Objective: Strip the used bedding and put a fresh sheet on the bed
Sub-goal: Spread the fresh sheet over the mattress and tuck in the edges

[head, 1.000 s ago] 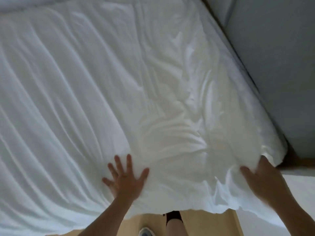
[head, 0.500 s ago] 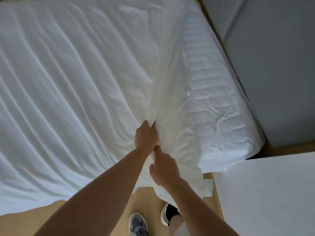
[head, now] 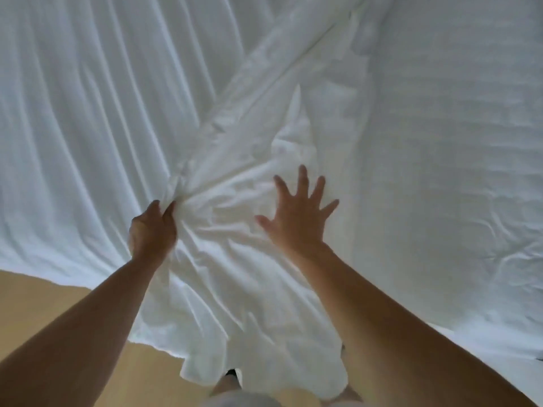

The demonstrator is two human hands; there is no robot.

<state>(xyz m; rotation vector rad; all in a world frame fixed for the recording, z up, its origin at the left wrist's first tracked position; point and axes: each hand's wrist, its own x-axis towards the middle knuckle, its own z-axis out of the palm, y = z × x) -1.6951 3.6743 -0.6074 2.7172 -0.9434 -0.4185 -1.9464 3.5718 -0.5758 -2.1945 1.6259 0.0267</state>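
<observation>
A white sheet (head: 88,113) lies rumpled over the bed and hangs over the near edge. My left hand (head: 152,230) grips a bunched fold of the sheet near the bed's front. To its right my right hand (head: 299,212) presses flat on the gathered cloth with fingers spread. On the right side the sheet is pulled back and the quilted white mattress cover (head: 455,142) shows.
A tan wooden floor (head: 44,304) runs along the near side of the bed at lower left. My legs and a dark shoe (head: 232,373) show below the hanging sheet edge.
The sheet has been pulled further left off the mattress. My right hand has let go of the cloth and now lies flat on it. The view has moved closer over the bed.
</observation>
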